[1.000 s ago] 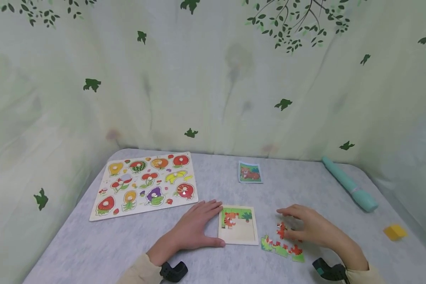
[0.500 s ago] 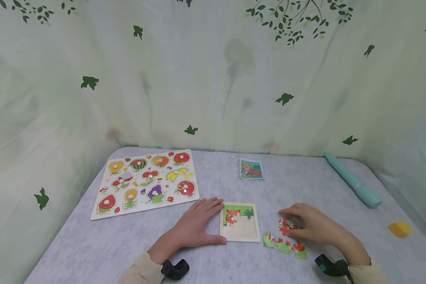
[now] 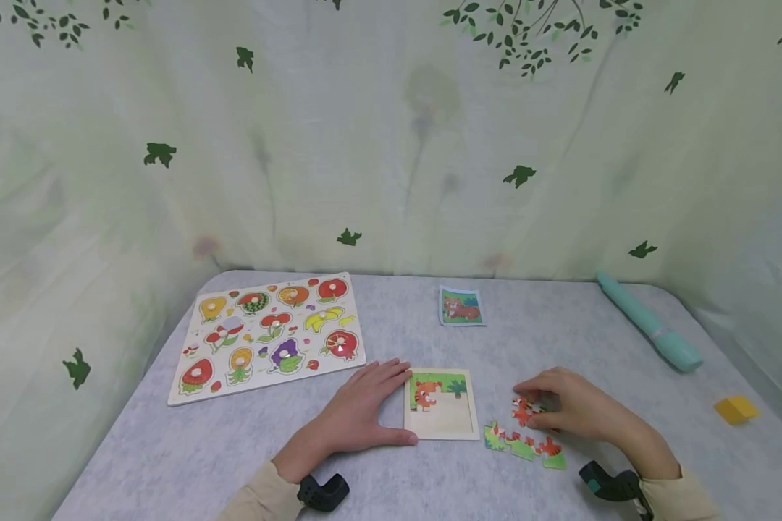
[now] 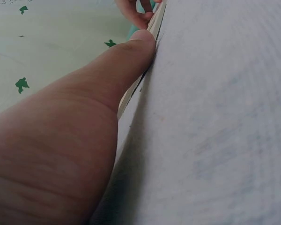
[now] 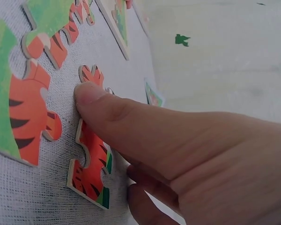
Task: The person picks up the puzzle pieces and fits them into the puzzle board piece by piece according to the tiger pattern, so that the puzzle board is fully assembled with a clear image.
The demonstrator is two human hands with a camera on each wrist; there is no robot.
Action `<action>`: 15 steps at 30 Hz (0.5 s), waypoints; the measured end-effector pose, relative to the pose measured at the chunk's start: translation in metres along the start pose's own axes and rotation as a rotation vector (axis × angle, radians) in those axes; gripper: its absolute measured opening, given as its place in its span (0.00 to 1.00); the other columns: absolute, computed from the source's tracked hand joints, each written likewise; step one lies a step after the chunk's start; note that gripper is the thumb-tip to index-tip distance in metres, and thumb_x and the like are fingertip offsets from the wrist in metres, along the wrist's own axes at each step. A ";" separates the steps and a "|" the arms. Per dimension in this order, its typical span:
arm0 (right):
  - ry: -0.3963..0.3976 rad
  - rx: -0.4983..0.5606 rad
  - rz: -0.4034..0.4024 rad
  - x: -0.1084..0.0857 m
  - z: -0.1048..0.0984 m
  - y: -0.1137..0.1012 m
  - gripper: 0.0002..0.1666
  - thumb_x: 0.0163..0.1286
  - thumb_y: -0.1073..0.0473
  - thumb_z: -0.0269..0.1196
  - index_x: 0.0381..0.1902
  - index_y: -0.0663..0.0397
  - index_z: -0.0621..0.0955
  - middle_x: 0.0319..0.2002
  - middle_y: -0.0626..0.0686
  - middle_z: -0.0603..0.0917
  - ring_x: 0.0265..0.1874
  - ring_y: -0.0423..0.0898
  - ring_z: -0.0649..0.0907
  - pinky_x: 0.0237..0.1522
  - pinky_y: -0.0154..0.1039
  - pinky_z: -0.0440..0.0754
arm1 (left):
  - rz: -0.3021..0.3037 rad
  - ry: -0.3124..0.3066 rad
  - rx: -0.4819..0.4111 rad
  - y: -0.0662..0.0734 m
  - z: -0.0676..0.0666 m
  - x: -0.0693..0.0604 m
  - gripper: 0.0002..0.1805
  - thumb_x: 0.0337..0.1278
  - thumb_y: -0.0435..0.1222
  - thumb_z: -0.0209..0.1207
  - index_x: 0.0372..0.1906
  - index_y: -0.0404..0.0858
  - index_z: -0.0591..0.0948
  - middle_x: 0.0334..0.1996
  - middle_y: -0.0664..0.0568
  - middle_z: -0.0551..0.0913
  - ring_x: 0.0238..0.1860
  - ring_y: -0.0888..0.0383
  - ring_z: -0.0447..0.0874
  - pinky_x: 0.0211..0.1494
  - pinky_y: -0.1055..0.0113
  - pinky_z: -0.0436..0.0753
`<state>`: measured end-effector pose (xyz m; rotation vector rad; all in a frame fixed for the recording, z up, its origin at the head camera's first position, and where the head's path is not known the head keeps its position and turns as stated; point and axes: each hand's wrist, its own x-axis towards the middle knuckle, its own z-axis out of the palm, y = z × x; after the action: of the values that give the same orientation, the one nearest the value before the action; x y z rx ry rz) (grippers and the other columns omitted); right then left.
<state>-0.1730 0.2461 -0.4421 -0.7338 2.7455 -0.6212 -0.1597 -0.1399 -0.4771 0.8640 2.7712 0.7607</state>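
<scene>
My left hand (image 3: 365, 412) lies at the left side of a square wooden puzzle board (image 3: 446, 423), fingers extended, thumb at its lower left corner and fingertips at its upper left. Placed pieces show a tiger's head and greenery along the top; the lower right shows bare wood. To the right, my right hand (image 3: 576, 409) pinches an orange striped puzzle piece (image 5: 91, 154) low at the table, the thumb covering part of it. Its other fingers curl behind, partly hidden. Beside it lie several loose green and orange puzzle pieces (image 3: 521, 447).
A fruit peg puzzle (image 3: 267, 340) lies at the back left. Behind the board is a small tiger picture card (image 3: 461, 307). A rolled turquoise item (image 3: 652, 325) and a yellow block (image 3: 736, 410) are on the right. A leaf-patterned curtain (image 3: 391, 145) hangs behind the table.
My right thumb and fingers have closed in around the striped piece. The left hand keeps its place at the board. The head view has shifted slightly.
</scene>
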 end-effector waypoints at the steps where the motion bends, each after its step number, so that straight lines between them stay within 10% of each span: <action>1: 0.000 -0.003 0.013 0.000 0.000 -0.001 0.30 0.58 0.44 0.78 0.56 0.47 0.87 0.39 0.33 0.81 0.42 0.37 0.75 0.43 0.38 0.80 | 0.000 0.000 -0.003 0.000 0.000 0.000 0.56 0.50 0.71 0.66 0.79 0.46 0.66 0.80 0.57 0.63 0.82 0.55 0.53 0.84 0.47 0.53; 15: -0.016 -0.029 0.030 0.002 -0.003 -0.003 0.24 0.58 0.43 0.78 0.52 0.40 0.88 0.40 0.32 0.82 0.39 0.33 0.76 0.42 0.36 0.81 | 0.004 0.005 -0.008 -0.001 0.001 0.000 0.55 0.50 0.71 0.66 0.79 0.46 0.67 0.79 0.57 0.64 0.82 0.55 0.54 0.84 0.48 0.53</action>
<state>-0.1742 0.2440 -0.4378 -0.6991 2.7507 -0.5684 -0.1599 -0.1402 -0.4786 0.8671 2.7696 0.7759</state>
